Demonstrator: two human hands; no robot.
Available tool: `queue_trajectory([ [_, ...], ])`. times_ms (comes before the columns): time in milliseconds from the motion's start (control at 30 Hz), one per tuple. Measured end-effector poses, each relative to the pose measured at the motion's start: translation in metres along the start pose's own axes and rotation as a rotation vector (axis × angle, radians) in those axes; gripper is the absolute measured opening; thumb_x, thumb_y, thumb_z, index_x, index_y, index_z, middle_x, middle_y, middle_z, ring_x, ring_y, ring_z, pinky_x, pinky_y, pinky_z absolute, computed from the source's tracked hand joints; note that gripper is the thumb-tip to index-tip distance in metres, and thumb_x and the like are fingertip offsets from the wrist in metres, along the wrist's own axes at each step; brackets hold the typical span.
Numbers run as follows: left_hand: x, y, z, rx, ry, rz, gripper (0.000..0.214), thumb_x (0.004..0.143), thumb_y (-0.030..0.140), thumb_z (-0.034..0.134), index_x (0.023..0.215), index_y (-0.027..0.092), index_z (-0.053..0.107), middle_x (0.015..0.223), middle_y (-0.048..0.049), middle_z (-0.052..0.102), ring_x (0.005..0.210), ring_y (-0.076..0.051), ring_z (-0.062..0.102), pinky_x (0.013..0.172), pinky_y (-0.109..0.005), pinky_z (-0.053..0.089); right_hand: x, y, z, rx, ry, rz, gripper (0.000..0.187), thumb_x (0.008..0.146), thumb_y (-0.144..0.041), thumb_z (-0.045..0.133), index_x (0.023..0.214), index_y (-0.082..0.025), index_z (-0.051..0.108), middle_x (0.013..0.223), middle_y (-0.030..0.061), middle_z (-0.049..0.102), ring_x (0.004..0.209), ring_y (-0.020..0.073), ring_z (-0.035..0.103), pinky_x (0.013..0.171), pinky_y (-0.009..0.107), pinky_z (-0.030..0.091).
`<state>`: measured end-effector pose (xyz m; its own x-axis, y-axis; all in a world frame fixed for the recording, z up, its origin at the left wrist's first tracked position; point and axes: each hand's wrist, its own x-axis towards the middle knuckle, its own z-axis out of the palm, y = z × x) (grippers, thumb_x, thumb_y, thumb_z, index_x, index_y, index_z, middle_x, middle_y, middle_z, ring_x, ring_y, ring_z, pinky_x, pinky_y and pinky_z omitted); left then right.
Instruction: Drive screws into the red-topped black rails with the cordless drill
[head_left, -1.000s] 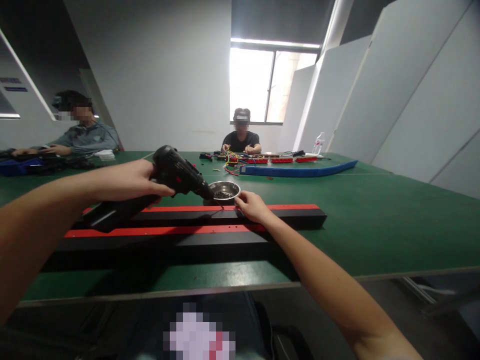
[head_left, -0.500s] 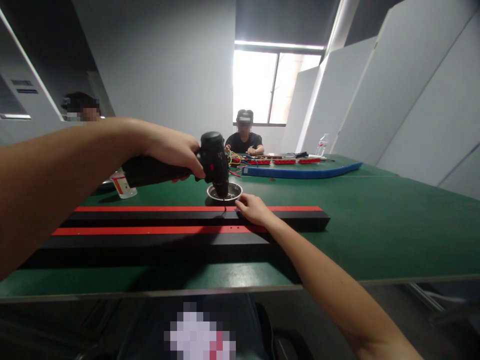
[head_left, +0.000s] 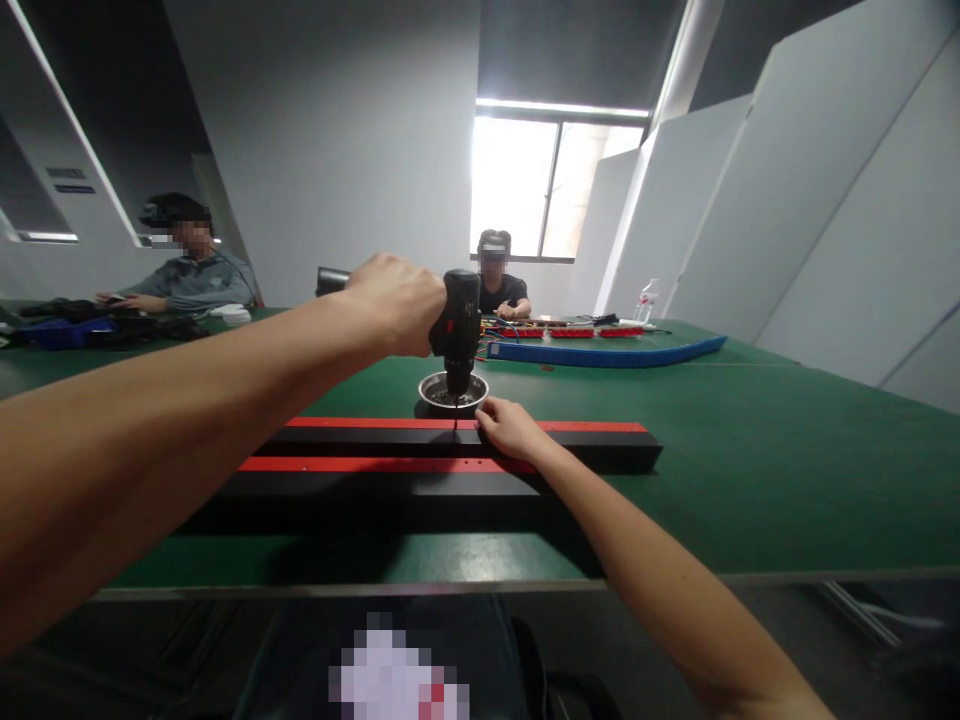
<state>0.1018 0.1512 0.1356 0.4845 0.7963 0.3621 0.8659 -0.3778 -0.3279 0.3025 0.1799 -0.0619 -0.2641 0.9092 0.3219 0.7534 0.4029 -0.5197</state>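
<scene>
My left hand (head_left: 397, 300) is wrapped around the handle of a black cordless drill (head_left: 462, 315). The drill points down, and its thin bit meets the red top strip of the farther long black bar (head_left: 607, 440). Just right of the bit, my right hand (head_left: 514, 430) grips that same bar with curled fingers. A second bar (head_left: 360, 485), also black with a red strip and small holes, lies parallel on the near side. Behind the bit stands a round metal bowl (head_left: 424, 397) holding small parts, probably screws. My left arm hides the left ends of both bars.
A long blue strip (head_left: 607, 353) lies across the green table (head_left: 787, 480). Beyond it are red pieces (head_left: 574, 333) with coloured wires and a clear bottle (head_left: 646, 300). One person (head_left: 506, 290) sits opposite, another (head_left: 195, 270) at the far left beside dark items.
My left hand has turned on the drill, and its forearm now sits lower in view. The bit stays on the farther bar. My right hand keeps its place; the view has shifted slightly.
</scene>
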Motion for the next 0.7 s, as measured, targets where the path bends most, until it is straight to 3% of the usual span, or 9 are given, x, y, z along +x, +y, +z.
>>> queue_trajectory([
  [200, 0.001, 0.002, -0.003, 0.002, -0.001, -0.006, 0.026, 0.078, 0.031, 0.072, 0.095, 0.012, 0.069, 0.092, -0.0222, 0.071, 0.096, -0.035, 0.062, 0.087, -0.038, 0.033, 0.001, 0.001, 0.000, -0.008, -0.009, 0.017, 0.025, 0.100, -0.027, 0.048, 0.107, -0.018, 0.071, 0.113, 0.0126, 0.075, 0.098, 0.0264, 0.068, 0.081, 0.031, 0.045],
  [367, -0.001, 0.002, -0.003, 0.055, 0.015, 0.044, 0.039, 0.084, 0.048, 0.064, 0.093, 0.010, 0.070, 0.081, -0.0214, 0.068, 0.082, -0.035, 0.064, 0.079, -0.039, 0.034, 0.003, 0.001, -0.002, 0.004, -0.019, 0.025, 0.026, 0.100, -0.025, 0.048, 0.110, -0.018, 0.071, 0.116, 0.0129, 0.074, 0.100, 0.0261, 0.067, 0.085, 0.032, 0.046],
  [533, -0.005, 0.000, 0.001, -0.024, 0.040, 0.009, 0.048, 0.084, 0.058, 0.064, 0.093, 0.011, 0.071, 0.080, -0.0206, 0.066, 0.084, -0.033, 0.063, 0.078, -0.037, 0.033, 0.003, 0.002, -0.007, 0.090, -0.071, -0.001, 0.025, 0.099, -0.024, 0.048, 0.109, -0.018, 0.070, 0.116, 0.0103, 0.074, 0.101, 0.0236, 0.066, 0.087, 0.030, 0.046],
  [700, -0.014, -0.010, -0.007, -0.164, -0.021, 0.029, 0.049, 0.077, 0.057, 0.073, 0.112, 0.024, 0.074, 0.087, -0.0139, 0.068, 0.083, -0.031, 0.062, 0.075, -0.035, 0.033, 0.006, 0.008, -0.009, 0.094, -0.074, -0.010, 0.026, 0.099, -0.026, 0.047, 0.095, -0.017, 0.071, 0.102, 0.0090, 0.075, 0.087, 0.0225, 0.065, 0.079, 0.030, 0.047],
])
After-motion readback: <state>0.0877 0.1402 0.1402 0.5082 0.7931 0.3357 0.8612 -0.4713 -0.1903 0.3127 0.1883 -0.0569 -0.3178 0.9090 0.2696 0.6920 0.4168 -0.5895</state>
